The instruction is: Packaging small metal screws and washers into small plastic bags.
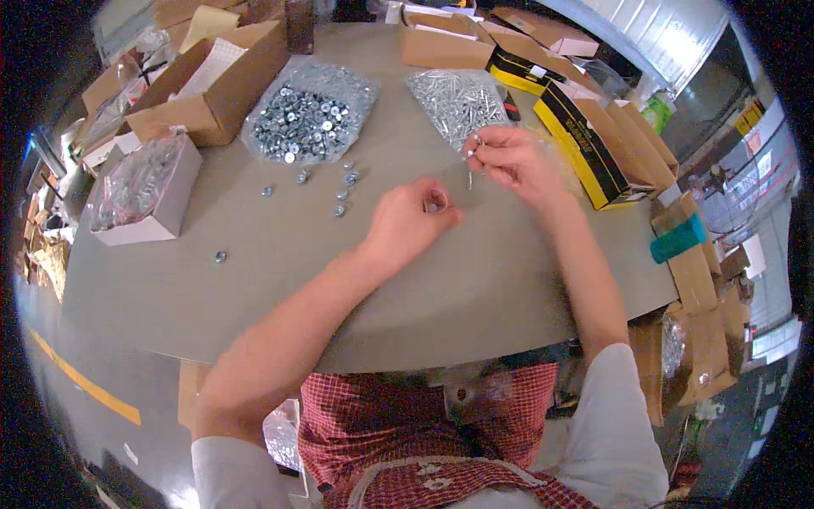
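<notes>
My right hand is closed in a pinch, with small silvery screws between thumb and fingers. One thin shank points down below the fingertips. It is just in front of a clear bag of screws. My left hand is curled shut above the middle of the table, its thumb side up. Something small shows in the hollow of its fingers, too unclear to name. Left of that hand, several loose metal nut-like pieces lie scattered. Behind them is an open clear bag of similar round metal pieces.
A white box with bagged parts stands at the left, before an open cardboard box. Black and yellow boxes line the table's right side. A teal cylinder is at the right edge. More cartons stand at the back.
</notes>
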Motion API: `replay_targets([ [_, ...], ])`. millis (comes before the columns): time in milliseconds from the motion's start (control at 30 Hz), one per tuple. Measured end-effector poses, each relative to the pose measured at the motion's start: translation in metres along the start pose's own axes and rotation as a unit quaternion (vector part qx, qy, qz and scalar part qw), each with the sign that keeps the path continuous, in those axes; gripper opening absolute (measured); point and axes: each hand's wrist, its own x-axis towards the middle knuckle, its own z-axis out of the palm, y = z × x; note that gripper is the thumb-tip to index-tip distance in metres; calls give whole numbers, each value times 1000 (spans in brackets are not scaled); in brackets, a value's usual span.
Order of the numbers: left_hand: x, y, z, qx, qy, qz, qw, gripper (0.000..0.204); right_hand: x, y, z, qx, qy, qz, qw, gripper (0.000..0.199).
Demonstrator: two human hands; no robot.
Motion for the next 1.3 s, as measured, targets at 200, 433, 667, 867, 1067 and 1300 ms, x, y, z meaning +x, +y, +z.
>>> replay_targets([
  [200,3,2,-3,-68,-30,-34,997,25,-11,-17,33,-56,-145,29,987,23],
  [433,5,-5,3,-133,-41,-4,990,27,-20,-20,45,-169,-152,-44,973,23],
  [667,8,1,-4,-217,0,-8,976,19,-14,-23,26,-306,68,-204,927,17],
  [867,13,8,-14,-365,6,-46,930,16,-5,26,-5,-763,-19,-2,646,19],
  [1067,8,-9,-1,-137,14,1,990,24,-11,-6,29,-523,37,-176,833,16],
  [1300,7,0,-10,-105,33,20,994,25,-15,-21,50,-347,3,-322,881,17],
])
